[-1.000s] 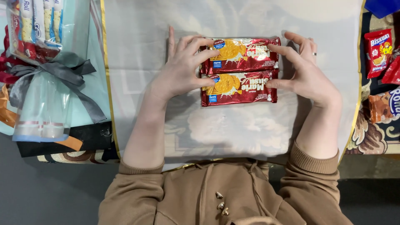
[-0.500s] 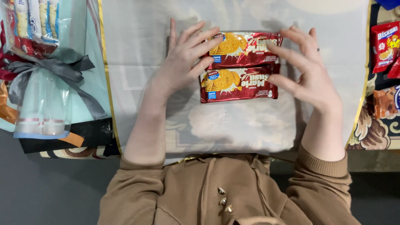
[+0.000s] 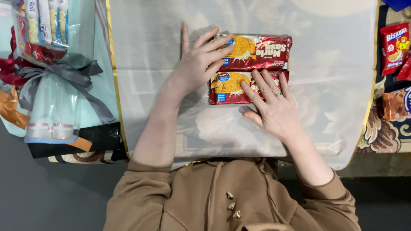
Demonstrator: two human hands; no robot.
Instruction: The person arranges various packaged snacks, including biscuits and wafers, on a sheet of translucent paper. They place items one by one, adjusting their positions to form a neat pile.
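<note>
Head view, looking straight down: nearest is the person's tan hooded top, its sleeves reaching forward over a translucent white wrapping sheet spread on the tabletop. On that sheet, in the middle, lie two red biscuit packets side by side and touching along their long edges. The right hand lies flat on the nearer biscuit packet, fingers stretched out and pressing down on it, not curled round anything. The left hand rests beside and partly over the left end of the farther biscuit packet, its fingers spread open, tips on the wrapper, gripping nothing.

Judging by their look, the packets are light, with glossy film that will be slippery under dry fingers, and the stacked biscuits inside make them stiff along their length but easy to crack if bent or squeezed hard. The safest hold would be across the short width near the middle, or with one hand at each end.

To the left, beyond the sheet's gold edge, stands a wrapped bundle tied with a grey ribbon. At the far right edge lie more snack packets on a patterned cloth.
</note>
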